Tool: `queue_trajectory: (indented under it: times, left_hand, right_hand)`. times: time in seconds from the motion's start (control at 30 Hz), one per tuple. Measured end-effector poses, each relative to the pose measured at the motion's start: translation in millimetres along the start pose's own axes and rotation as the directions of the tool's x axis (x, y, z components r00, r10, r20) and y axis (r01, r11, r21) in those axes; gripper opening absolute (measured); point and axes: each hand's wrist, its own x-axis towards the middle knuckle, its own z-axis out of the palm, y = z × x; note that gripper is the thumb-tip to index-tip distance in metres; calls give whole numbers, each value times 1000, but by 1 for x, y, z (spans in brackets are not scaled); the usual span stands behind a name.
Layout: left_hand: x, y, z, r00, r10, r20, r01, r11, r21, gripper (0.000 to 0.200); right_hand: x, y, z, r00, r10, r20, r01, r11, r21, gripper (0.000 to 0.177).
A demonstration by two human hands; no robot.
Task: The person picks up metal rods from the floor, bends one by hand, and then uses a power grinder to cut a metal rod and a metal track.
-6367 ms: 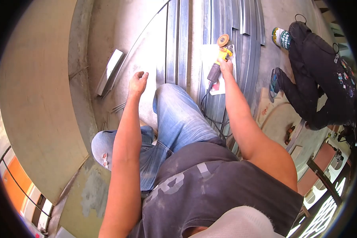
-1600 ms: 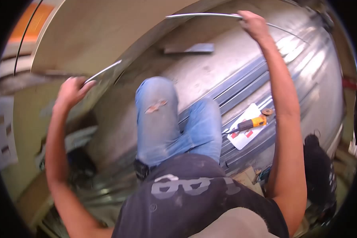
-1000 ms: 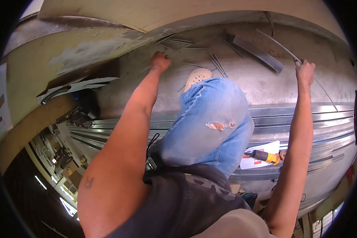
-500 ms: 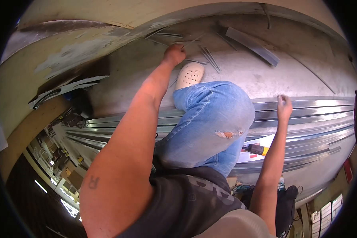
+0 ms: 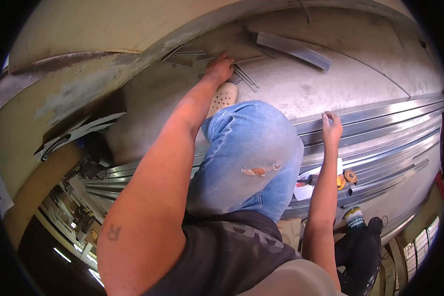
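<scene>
Floor's (image 5: pixel 286 91) bare and greyish, kinda scuffed, with small dark marks. It looks brighter toward the middle and dimmer by its far left edge. Big plain tan panel (image 5: pixel 93 29) curves along the far edge, and below that there's a yellowish-green surface (image 5: pixel 66 101) with a patchy grey smear. Past the floor's near left corner it's pretty dark, with thin white streaks of light (image 5: pixel 61 255). Barred window (image 5: pixel 422 244) off the near right corner, bright behind the bars.

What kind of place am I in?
Likely a metal workshop or building site: long silvery metal channels and thin grey metal rods lie on the grey concrete floor, near a yellow angle grinder.
</scene>
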Motion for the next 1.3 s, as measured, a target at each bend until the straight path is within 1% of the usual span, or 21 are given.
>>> queue_trajectory:
  times: [0.03, 0.13, 0.17, 0.23, 0.3, 0.33, 0.4, 0.43, 0.5, 0.53, 0.57, 0.6, 0.63, 0.7, 0.73, 0.8, 0.93, 1.03, 1.1, 1.2, 1.3]
  left_hand:
    - [0, -2, -1, 1000, 5, -3, -5, 1000, 7, 36]
    - [-6, -13, -1, 999, 39, -9, -39, 998, 55, 34]
    - [-9, -20, -3, 999, 32, 7, -32, 999, 21, 33]
    - [-17, -30, -8, 1000, 11, 21, -11, 1000, 0, 32]
    - [-25, -39, -10, 998, -69, -14, 68, 997, -36, 31]
    - [-26, -46, -6, 997, -79, -16, 78, 996, -34, 31]
    - [-29, -65, 5, 983, -180, 47, 186, 962, -201, 35]
    - [-31, -74, 8, 982, -185, 43, 190, 962, -199, 35]
    - [-41, -93, 10, 953, -213, 216, 288, 862, -416, 34]
    - [-45, -96, 0, 953, -215, 215, 288, 863, -415, 34]
    - [-47, -99, -10, 874, -251, 417, 467, 672, -574, 33]
    - [-51, -100, -15, 763, -218, 608, 635, 425, -645, 31]
    - [-55, -99, -19, 764, -217, 608, 635, 425, -646, 31]
    - [-64, -99, -29, 758, -125, 640, 651, 91, -753, 25]
    - [-67, -98, -33, 762, -130, 634, 646, 90, -758, 25]
    - [-73, -99, -41, 741, -34, 670, 669, -48, -742, 23]
    - [-78, -99, -50, 747, -68, 661, 656, -89, -750, 23]
    - [-82, -98, -51, 772, -56, 634, 631, -62, -774, 29]
    - [-85, -96, -53, 796, -52, 604, 605, 8, -796, 36]
    - [-90, -91, -52, 799, -69, 598, 601, 33, -799, 39]
    - [-94, -94, -50, 803, -80, 590, 595, 46, -803, 38]
  right_hand:
    - [4, -1, 3, 999, -34, -18, 35, 999, 6, 18]
    - [11, 2, 7, 1000, -8, -5, 8, 1000, 11, 18]
    - [10, 1, 6, 1000, -6, 0, 6, 1000, 14, 18]
    - [7, 6, 4, 1000, -7, -20, 7, 1000, -23, 18]
    - [0, 9, 1, 1000, -18, -4, 18, 1000, 14, 18]
    - [-5, 11, 0, 999, 36, 12, -36, 999, 20, 18]
    - [-14, 19, 1, 994, 102, 30, -103, 994, 25, 18]
    - [-17, 27, 4, 995, 97, 32, -98, 995, 29, 18]
    - [-23, 41, 10, 985, 157, 70, -161, 986, 47, 20]
    - [-25, 42, 13, 985, 156, 71, -160, 986, 49, 20]
    - [-27, 44, 15, 985, 156, 73, -161, 985, 60, 20]
    - [-30, 44, 14, 985, 158, 76, -163, 984, 69, 21]
    - [-32, 45, 13, 985, 158, 74, -163, 984, 68, 21]
    - [-33, 43, 13, 988, 134, 81, -141, 986, 87, 21]
    - [-33, 42, 12, 989, 126, 81, -133, 987, 92, 21]
    - [-32, 39, 12, 985, 145, 90, -155, 981, 117, 22]
    - [-26, 31, 8, 989, 126, 84, -135, 984, 114, 22]
    - [-24, 29, 3, 992, 106, 69, -114, 987, 115, 23]
    - [-23, 30, 1, 994, 101, 45, -106, 986, 127, 23]
    - [-26, 41, 0, 995, 97, 32, -101, 982, 159, 22]
    - [-34, 50, -1, 995, 95, 28, -98, 980, 173, 21]
